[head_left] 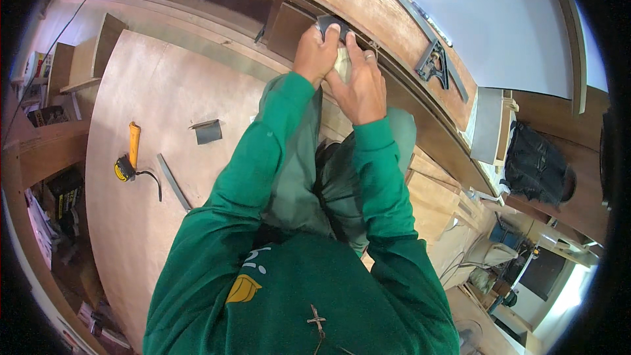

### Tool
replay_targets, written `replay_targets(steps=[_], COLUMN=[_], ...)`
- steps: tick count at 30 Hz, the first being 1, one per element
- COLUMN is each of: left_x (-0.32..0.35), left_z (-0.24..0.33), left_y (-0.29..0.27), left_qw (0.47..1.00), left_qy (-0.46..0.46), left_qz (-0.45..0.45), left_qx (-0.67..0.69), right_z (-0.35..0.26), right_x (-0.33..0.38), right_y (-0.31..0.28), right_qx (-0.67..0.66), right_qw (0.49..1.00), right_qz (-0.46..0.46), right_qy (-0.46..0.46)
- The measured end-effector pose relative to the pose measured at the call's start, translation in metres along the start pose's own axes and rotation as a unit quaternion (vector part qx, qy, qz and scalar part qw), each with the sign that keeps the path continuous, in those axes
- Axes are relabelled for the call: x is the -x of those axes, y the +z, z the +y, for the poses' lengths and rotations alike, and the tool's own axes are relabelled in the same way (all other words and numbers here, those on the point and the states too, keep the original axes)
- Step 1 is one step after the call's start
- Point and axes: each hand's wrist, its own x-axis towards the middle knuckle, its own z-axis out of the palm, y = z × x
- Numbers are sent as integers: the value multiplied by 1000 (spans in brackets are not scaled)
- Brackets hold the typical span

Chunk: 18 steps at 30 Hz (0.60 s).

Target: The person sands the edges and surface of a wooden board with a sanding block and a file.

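Observation:
Both my hands are together at the edge of the brown wooden bench, above my knees. My left hand [317, 52] is closed, its thumb pressing on a dark grey piece of sandpaper [327, 22]. Close against it, my right hand [363, 89] has its fingers curled around a pale wood piece [342, 64], with the index finger reaching up to the sandpaper. The fingers hide most of the wood piece and part of the sandpaper.
On the plywood sheet [131, 236] at left lie a folded sandpaper piece [209, 131], an orange-handled tool [135, 144], a yellow-black tape measure [123, 168] and a metal strip [173, 182]. A combination square [432, 62] rests on the bench. A black bag [536, 164] is at right.

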Motion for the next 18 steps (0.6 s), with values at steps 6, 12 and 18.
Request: replay_targets(steps=[6, 12, 18], left_x=[5, 3, -8], left_z=[6, 3, -4], left_y=[-3, -6, -7], left_qw=[1000, 1000, 1000], left_qy=[-18, -12, 2], left_qz=[8, 13, 16], left_qx=[-9, 1, -17], right_z=[5, -2, -3], right_x=[3, 0, -7], right_y=[3, 3, 5], right_qx=[-5, -12, -5], right_qw=[1000, 1000, 1000], right_qz=[-19, -13, -9], right_qy=[-4, -9, -6])
